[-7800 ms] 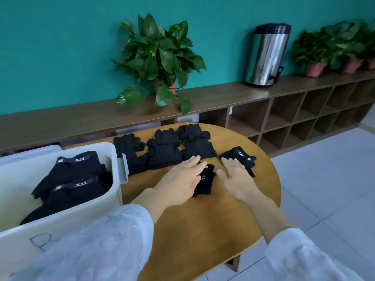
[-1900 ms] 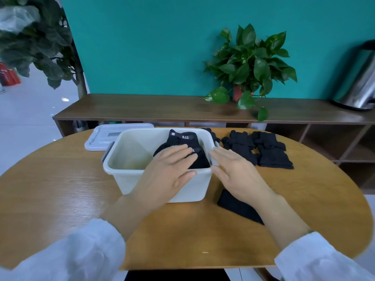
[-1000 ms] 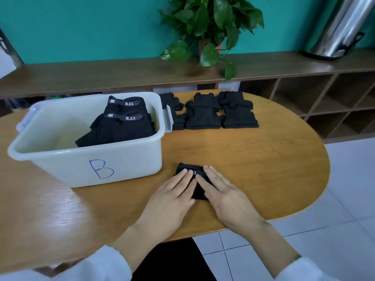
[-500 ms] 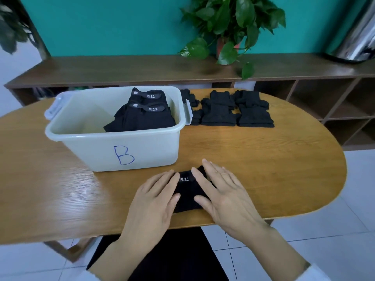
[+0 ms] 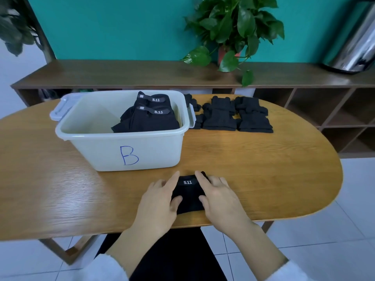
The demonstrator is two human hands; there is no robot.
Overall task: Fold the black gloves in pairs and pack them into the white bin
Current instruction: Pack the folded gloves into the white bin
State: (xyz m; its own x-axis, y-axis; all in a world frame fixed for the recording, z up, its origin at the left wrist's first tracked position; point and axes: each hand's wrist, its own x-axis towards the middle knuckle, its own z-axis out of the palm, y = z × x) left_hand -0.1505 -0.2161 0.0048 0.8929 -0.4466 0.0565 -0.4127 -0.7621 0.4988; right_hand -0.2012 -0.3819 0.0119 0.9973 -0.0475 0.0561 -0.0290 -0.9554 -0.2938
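Inside white bin (image 5: 129, 147): two folded pairs (image 5: 151, 118); before it, left hand (image 5: 160, 199) and right hand (image 5: 219, 197) flat, fingers straight, pressing folded pair (image 5: 189, 194); right of it, unfolded gloves (image 5: 233, 116) remaining.

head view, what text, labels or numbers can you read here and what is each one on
"B": handwritten in blue on the front wall of the white bin.
"5.11": tab of the rear folded pair in the bin.
"5.11": tab of the front folded pair in the bin.
"5.11": cuff of the folded glove between both hands.
Small grey tags beside the bin tabs: too small to read.
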